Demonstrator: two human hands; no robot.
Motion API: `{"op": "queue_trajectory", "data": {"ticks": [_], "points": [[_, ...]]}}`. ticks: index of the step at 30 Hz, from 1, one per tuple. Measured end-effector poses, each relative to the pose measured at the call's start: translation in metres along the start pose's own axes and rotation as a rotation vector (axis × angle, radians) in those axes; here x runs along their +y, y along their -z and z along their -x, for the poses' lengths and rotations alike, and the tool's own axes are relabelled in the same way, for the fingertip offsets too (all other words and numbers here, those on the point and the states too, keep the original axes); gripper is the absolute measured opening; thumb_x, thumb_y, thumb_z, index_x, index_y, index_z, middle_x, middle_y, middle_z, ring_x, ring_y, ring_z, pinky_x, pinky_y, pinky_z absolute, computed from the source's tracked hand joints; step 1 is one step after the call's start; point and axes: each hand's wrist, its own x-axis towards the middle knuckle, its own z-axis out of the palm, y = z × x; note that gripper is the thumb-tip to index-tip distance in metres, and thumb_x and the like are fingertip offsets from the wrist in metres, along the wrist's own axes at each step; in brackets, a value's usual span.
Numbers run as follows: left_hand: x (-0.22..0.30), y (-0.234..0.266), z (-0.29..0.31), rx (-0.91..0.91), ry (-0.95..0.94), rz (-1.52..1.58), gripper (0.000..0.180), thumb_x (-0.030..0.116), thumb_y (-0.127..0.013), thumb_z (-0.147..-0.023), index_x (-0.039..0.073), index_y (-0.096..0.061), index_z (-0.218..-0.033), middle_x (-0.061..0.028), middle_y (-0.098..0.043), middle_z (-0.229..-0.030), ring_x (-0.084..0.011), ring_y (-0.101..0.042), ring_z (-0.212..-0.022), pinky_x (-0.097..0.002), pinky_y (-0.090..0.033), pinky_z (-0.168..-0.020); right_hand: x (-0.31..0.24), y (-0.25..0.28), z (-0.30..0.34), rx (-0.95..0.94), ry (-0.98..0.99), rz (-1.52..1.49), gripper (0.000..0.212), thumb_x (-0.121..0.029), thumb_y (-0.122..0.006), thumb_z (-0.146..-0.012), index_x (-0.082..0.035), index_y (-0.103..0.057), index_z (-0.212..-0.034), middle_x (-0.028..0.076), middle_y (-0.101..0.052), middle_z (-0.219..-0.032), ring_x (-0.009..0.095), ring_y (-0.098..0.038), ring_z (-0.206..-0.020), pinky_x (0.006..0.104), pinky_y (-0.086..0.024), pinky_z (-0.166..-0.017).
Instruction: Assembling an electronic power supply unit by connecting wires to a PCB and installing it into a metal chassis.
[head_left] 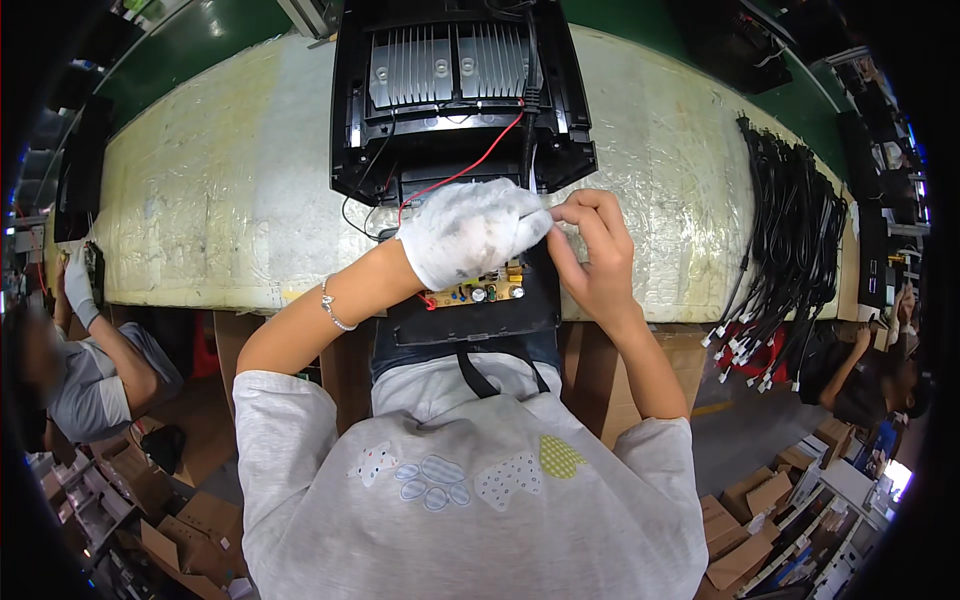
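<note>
My left hand [478, 235], in a soiled white glove, is closed above a circuit board [488, 292] and hides part of it. Bare, my right hand [597, 245] pinches thumb and fingers together right beside the gloved fingertips. Whatever sits between the fingers is too small to make out. Just beyond both hands lies an open black plastic housing [350, 105] with finned metal heat sinks [412, 70]. A red wire [478, 160] runs from it toward the left hand, and a thick black cable [530, 130] comes down toward the fingers.
A bundle of black cables [795, 220] with white connectors hangs over the right edge of the plastic-covered table [670, 200]. Co-workers sit at the far left [90, 350] and far right [870, 365]. Cardboard boxes [190, 535] stand on the floor.
</note>
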Motion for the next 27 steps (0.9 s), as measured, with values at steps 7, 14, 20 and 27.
{"op": "queue_trajectory", "data": {"ticks": [7,14,20,27], "points": [[-0.011,0.006,-0.005,0.082,-0.056,0.203,0.026,0.007,-0.063,-0.078,0.011,-0.063,-0.103,-0.0075,-0.063,-0.098,-0.0274,-0.063,-0.087,-0.0368,-0.054,-0.069,-0.001,0.008,-0.006,-0.165,-0.281,-0.278,0.011,0.006,-0.067,-0.081,0.004,-0.062,-0.091,0.010,-0.058,-0.094,0.016,-0.057,-0.084,0.0259,-0.046,-0.072],[0.000,0.001,-0.005,0.233,0.068,0.132,0.026,0.007,-0.071,-0.073,0.009,-0.063,-0.098,-0.0082,-0.057,-0.090,-0.0277,-0.061,-0.085,-0.0360,-0.053,-0.073,0.001,0.011,-0.001,-0.065,-0.313,-0.488,0.005,0.006,-0.066,-0.083,0.003,-0.064,-0.087,0.007,-0.058,-0.092,0.012,-0.054,-0.085,0.0230,-0.043,-0.071],[0.005,0.004,-0.006,0.028,0.604,0.537,0.045,0.030,-0.077,-0.075,0.001,-0.052,-0.097,-0.0108,-0.058,-0.087,-0.0205,-0.062,-0.084,-0.0331,-0.052,-0.077,0.008,0.009,0.010,-0.034,-0.395,-0.452,0.002,0.003,-0.065,-0.086,0.003,-0.064,-0.088,0.005,-0.059,-0.094,0.010,-0.054,-0.083,0.0220,-0.042,-0.072],[-0.004,-0.006,-0.018,0.056,0.898,0.826,0.045,0.032,-0.079,-0.074,0.002,-0.052,-0.092,-0.0067,-0.056,-0.082,-0.0168,-0.056,-0.077,-0.0308,-0.048,-0.071,0.000,-0.003,-0.003,-0.032,-0.583,-0.606,0.010,-0.008,-0.064,-0.092,0.002,-0.066,-0.088,0.000,-0.062,-0.082,0.006,-0.053,-0.073,0.0201,-0.041,-0.066]]}}
